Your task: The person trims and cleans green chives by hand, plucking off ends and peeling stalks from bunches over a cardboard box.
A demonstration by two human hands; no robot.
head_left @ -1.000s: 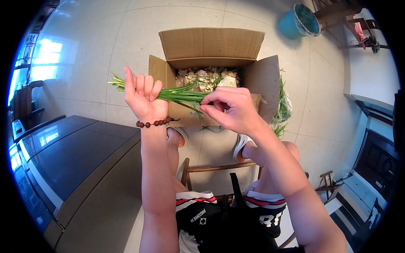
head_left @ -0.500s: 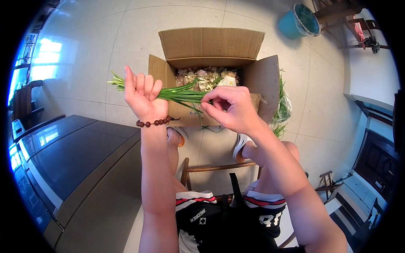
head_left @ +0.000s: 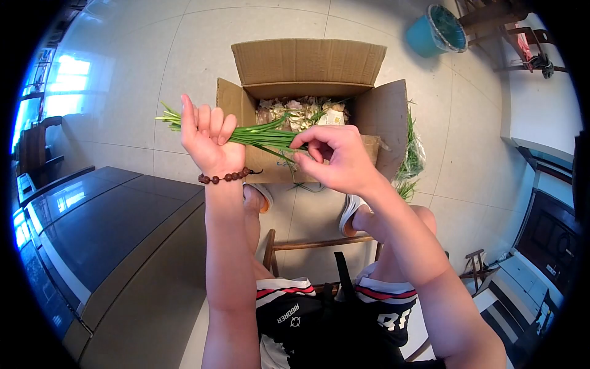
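Note:
My left hand (head_left: 212,138), with a beaded bracelet at the wrist, is wrapped round a bunch of long green stalks (head_left: 264,136). The pale ends stick out to the left of the fist and the green blades reach to the right. My right hand (head_left: 332,154) is at the right end of the bunch, thumb and forefinger curled close to the blade tips. Whether a blade is caught between these fingertips is too small to tell. Below the bunch stands an open cardboard box (head_left: 307,64) with pale and brownish scraps (head_left: 301,114) inside.
More green stalks in clear plastic (head_left: 413,154) lie right of the box. A blue bucket (head_left: 430,34) stands at the upper right. A dark glossy cabinet (head_left: 110,227) is at the left. A wooden bar (head_left: 322,245) crosses between my legs.
My right thumb and forefinger have parted slightly at the blade tips. My left hand keeps its hold on the bunch, almost unmoved.

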